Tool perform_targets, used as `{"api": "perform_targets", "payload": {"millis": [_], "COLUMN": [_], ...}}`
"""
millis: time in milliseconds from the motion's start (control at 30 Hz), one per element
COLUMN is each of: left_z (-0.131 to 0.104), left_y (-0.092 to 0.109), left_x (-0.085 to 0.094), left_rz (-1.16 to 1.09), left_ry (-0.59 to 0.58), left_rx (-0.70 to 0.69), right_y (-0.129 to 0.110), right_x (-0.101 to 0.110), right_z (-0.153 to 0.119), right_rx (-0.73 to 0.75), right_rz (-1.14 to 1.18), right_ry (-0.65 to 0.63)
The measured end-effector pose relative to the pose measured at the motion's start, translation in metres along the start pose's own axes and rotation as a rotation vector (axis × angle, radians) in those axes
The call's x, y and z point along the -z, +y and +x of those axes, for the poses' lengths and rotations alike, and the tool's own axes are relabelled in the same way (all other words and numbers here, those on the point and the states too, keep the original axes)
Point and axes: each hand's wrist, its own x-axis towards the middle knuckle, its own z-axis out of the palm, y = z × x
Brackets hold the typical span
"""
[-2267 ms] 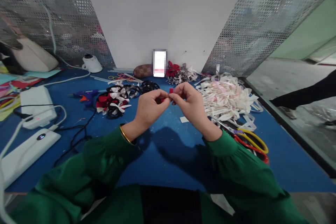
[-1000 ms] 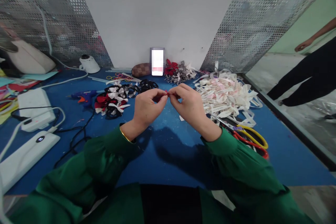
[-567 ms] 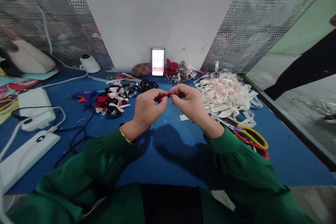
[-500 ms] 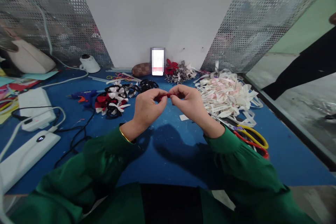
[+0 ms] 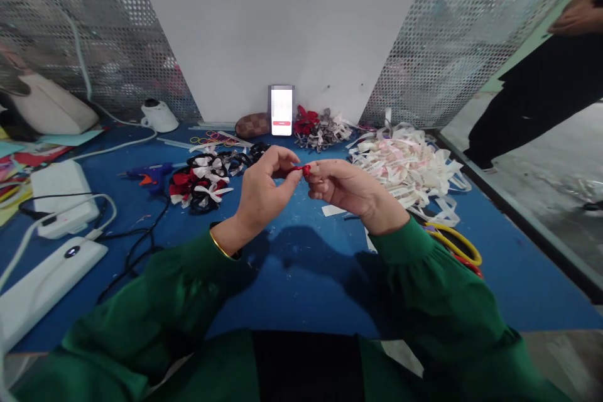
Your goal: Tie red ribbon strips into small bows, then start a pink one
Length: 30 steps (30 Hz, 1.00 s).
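Observation:
A small red ribbon piece (image 5: 306,170) is pinched between my two hands, above the middle of the blue table. My left hand (image 5: 267,183) is closed on its left end with thumb and index finger. On its right end my right hand (image 5: 346,187) is closed, turned so the curled fingers show. Most of the ribbon is hidden by the fingertips, so its exact shape is unclear. Left of my hands lies a pile of black hair ties with red and white bows (image 5: 202,182). To the right is a heap of whitish ribbon strips (image 5: 405,166).
A blue glue gun (image 5: 153,176) and white power strips (image 5: 66,195) with cables lie at left. Yellow- and red-handled scissors (image 5: 455,245) rest at right. A lit phone (image 5: 281,110) stands at the back beside a checkered pouch (image 5: 252,125). A person (image 5: 532,75) stands beyond the table's right edge.
My right hand has rolled over, its palm side now showing, and more of the red ribbon is visible. My left hand has hardly moved. The person at right has come further into view.

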Motion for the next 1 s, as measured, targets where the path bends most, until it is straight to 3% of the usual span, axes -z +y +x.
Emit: {"api": "perform_targets", "payload": {"millis": [167,300,500,667,867,1000], "left_z": [0.002,0.003,0.003,0.003,0.004,0.004], "left_y": [0.0,-0.001,-0.001,-0.001,-0.002,-0.004], "left_x": [0.001,0.001,0.001,0.001,0.0,-0.001], "left_rz": [-0.024,-0.088,-0.116,-0.068,-0.236,-0.155], "left_ry": [-0.023,-0.031,-0.056,-0.065,-0.103,-0.12], "left_rx": [-0.002,0.069,0.067,0.034,0.143,0.132], "right_y": [0.005,0.007,0.006,0.007,0.008,0.008], "right_x": [0.003,0.002,-0.005,-0.006,-0.005,-0.008], "right_z": [0.004,0.005,0.001,0.001,0.001,0.0], "right_rx": [0.002,0.095,0.146,0.169,0.189,0.182], "right_rz": [0.094,0.072,0.005,-0.014,-0.039,-0.063], "right_ry": [0.011,0.057,0.15,0.148,0.154,0.157]}}
